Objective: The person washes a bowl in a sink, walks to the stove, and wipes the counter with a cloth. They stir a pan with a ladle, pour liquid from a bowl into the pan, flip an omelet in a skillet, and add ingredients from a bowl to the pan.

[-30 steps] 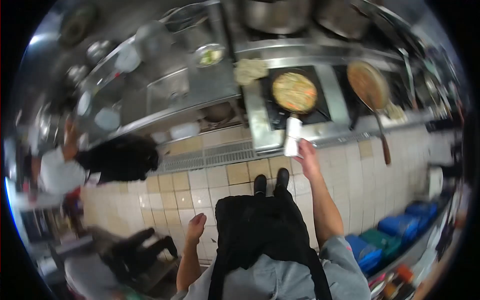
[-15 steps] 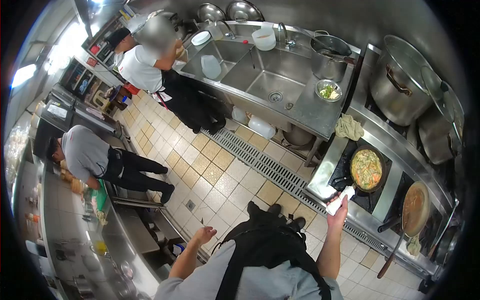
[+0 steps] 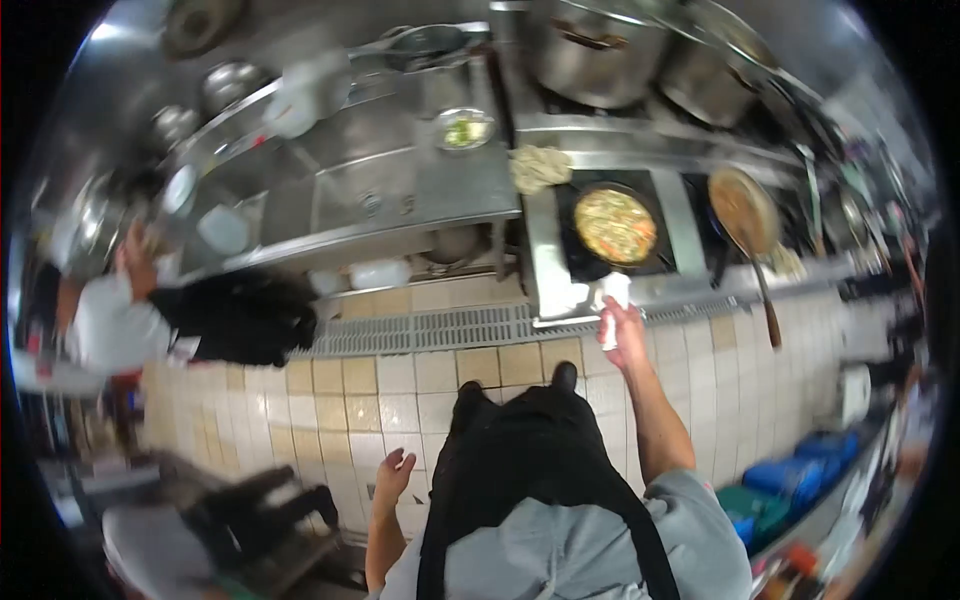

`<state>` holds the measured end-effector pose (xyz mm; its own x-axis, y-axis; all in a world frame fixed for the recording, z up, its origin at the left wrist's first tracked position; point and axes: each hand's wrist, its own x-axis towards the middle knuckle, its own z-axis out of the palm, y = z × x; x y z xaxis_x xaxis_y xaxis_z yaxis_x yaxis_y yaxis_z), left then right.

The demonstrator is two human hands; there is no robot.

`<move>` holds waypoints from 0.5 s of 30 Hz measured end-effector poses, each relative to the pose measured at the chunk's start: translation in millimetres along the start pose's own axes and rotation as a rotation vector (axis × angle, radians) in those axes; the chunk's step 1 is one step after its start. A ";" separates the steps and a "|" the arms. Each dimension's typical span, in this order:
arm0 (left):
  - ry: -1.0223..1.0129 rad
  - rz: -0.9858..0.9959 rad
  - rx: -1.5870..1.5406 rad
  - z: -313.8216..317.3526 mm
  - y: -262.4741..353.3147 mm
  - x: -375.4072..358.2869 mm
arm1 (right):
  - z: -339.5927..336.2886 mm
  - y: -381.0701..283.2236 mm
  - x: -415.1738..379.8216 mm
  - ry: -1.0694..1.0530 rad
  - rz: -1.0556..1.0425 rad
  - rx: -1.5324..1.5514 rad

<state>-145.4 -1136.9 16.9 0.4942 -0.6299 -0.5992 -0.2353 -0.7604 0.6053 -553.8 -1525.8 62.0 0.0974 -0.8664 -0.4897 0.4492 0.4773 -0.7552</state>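
Observation:
My right hand [image 3: 624, 338] is closed on a folded white cloth [image 3: 615, 291] at the front edge of the stove. The cloth lies where the handle of a round frying pan [image 3: 652, 214] would be; whether it wraps that handle is hidden. In the pan is a mixture of egg-like yellow, green and orange pieces [image 3: 612, 224]. My left hand [image 3: 396, 470] hangs over the tiled floor, fingers loosely apart, holding nothing.
Right of the pan rests a brown-filled pan [image 3: 740, 205] with a long-handled utensil [image 3: 765, 300] across it. Large pots [image 3: 600, 65] stand behind. A crumpled cloth [image 3: 540, 168] and a bowl of cut vegetables [image 3: 464, 130] are leftward. Two co-workers [image 3: 115, 320] stand at left.
My view has turned right toward the stove, so the pan now lies straight ahead. My right hand has brought the white cloth up close to the pan's near side.

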 end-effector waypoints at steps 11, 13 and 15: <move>-0.204 0.227 0.393 -139.6 -143.5 135.7 | 95.8 40.6 -127.3 0.108 0.002 0.102; -0.111 0.077 0.211 -154.9 -74.2 114.4 | 97.2 36.2 -140.9 0.096 0.008 0.111; -0.028 0.060 0.172 -167.6 -30.7 101.1 | 87.5 38.3 -149.0 0.079 -0.012 0.056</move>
<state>52.0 -1150.7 25.6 0.4519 -0.6776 -0.5802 -0.4046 -0.7354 0.5436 -473.5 -1391.3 144.2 0.0228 -0.8566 -0.5155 0.4988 0.4566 -0.7367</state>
